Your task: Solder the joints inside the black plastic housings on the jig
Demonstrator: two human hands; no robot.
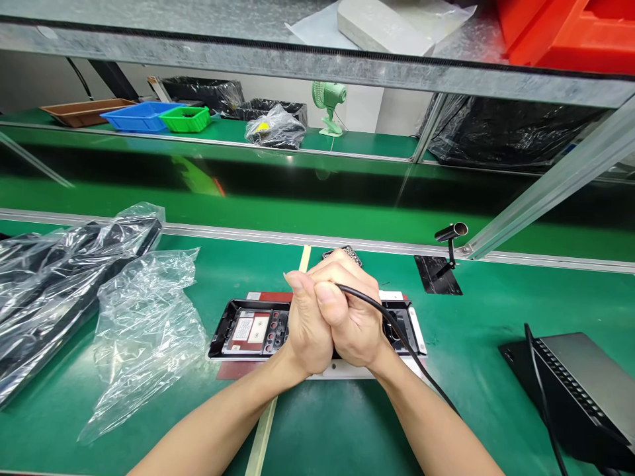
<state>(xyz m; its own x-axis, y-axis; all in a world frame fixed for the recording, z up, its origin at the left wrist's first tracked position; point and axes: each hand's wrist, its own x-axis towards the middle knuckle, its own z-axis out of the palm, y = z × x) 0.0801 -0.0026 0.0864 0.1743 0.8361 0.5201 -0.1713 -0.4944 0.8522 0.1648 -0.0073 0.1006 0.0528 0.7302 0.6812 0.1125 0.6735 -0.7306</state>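
Note:
Both my hands are closed together over the middle of a long black housing (218, 334) that lies on the bench. My left hand (310, 327) is pressed against my right hand (357, 317), its thumb pointing up. From between the thumbs a black cable (397, 326) comes out and runs down to the right past my right forearm. Whatever else sits inside the grip is hidden. Left of my hands the housing shows a pale label and a block of round holes; its middle is covered. Reddish-brown and white flat pieces stick out from under it.
Clear plastic bags (149, 330), some around long black parts (74, 324), lie left. A small tray of screws (353, 255) is behind my hands. On the right are a black stand (438, 275) and a grey-black device (585, 377) with a cable. A metal shelf (248, 71) crosses above.

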